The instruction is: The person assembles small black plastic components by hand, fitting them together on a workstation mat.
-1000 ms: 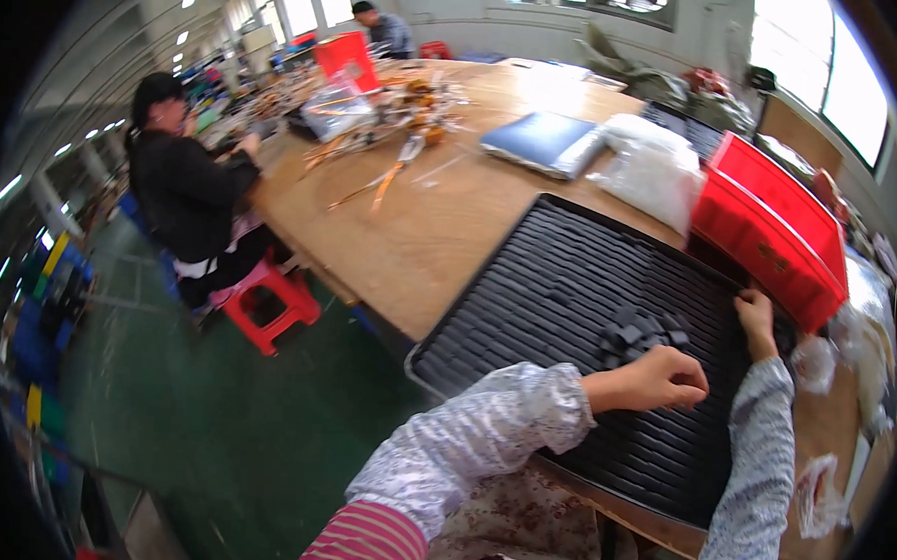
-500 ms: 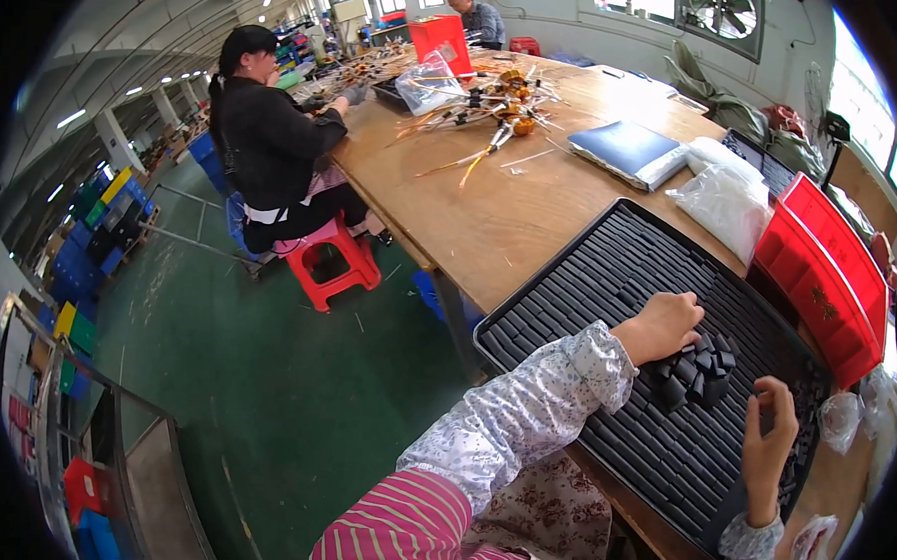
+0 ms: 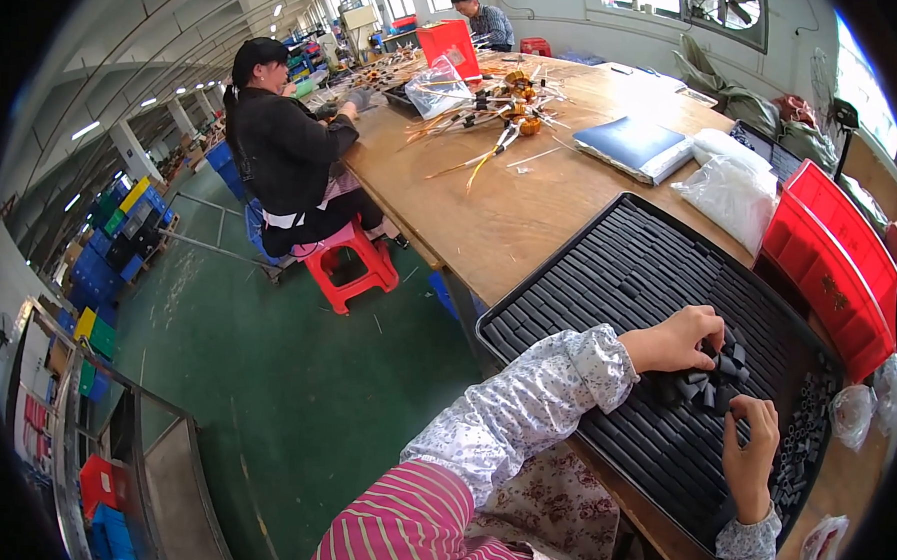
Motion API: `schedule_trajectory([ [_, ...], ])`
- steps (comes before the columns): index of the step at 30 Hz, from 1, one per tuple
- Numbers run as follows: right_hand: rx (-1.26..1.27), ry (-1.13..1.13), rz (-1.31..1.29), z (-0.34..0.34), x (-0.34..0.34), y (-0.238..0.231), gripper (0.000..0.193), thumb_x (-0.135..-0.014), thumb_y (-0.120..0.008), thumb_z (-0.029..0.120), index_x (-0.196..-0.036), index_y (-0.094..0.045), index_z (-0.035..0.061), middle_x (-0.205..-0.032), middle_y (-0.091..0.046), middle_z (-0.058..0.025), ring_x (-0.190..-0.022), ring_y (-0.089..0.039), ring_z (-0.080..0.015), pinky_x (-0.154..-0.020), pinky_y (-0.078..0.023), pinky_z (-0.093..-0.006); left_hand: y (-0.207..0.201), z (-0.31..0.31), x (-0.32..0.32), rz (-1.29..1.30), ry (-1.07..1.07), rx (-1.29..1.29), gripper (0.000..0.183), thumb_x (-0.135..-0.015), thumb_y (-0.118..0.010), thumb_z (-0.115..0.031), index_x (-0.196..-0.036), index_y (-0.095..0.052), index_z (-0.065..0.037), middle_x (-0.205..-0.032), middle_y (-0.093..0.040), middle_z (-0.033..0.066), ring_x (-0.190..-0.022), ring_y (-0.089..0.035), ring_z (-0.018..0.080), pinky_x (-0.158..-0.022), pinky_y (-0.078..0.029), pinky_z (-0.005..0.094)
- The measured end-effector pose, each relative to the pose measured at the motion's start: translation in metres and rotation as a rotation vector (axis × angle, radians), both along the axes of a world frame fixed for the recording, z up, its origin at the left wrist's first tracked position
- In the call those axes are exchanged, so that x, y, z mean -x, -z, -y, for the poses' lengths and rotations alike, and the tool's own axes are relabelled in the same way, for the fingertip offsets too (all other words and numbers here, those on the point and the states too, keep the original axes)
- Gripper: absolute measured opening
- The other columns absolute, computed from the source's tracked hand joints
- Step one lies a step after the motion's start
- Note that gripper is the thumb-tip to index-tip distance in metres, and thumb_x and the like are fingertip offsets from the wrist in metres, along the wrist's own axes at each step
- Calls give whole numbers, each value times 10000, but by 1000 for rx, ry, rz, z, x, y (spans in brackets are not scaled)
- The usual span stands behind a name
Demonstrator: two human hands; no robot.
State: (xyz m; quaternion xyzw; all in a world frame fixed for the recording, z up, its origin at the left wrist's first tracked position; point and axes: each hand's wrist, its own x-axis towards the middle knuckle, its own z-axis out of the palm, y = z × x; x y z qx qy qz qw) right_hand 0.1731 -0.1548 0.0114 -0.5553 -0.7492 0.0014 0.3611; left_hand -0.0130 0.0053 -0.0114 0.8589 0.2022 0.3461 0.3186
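A black tray (image 3: 627,197) lies on the table in front of me, with short black tube pieces (image 3: 608,297) laid in tight rows. Over those rows, toward the tray's right, sits a loose heap of the same pieces (image 3: 702,389). My left hand (image 3: 674,340) reaches into the heap's far side, its bent fingers closed on a black tube piece. At the heap's near right edge, my right hand (image 3: 753,453) has thumb and forefinger pinched together; what lies between them is too small to make out. Several loose pieces (image 3: 802,436) lie along the tray's right side, some showing their hollow ends.
Right of the tray stands a red bin (image 3: 834,272), beside clear plastic bags (image 3: 732,202). A blue flat folder-like stack (image 3: 634,148) and wired copper-coloured coils (image 3: 516,103) lie farther back. A co-worker (image 3: 284,143) sits on a red stool (image 3: 354,266) at the table's left; another person (image 3: 485,23) is beyond.
My left hand has shifted slightly right over the heap. My right hand has moved left toward the heap, and its thumb and forefinger have come together. The view has tilted a little.
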Motion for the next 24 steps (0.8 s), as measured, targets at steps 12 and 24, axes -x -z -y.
schedule_trajectory([
  [12,35,34,-100,-2,5,2,370,-765,-672,-102,-1115,-603,-6,-899,-620,-136,-840,-611,-262,-798,-486,-359,-27,18,-2,225,249,404,153,-880,-708,-18,-923,-562,0,-790,-644,32,-727,-669,102,-637,-529,247],
  [24,26,45,-89,-1,-7,-2,417,-758,-699,-86,-1151,-587,-4,-939,-616,-146,-846,-630,-275,-780,-502,-375,-9,35,-14,29,363,343,142,-825,-707,-48,-846,-575,0,-775,-604,33,-695,-634,88,-638,-539,255],
])
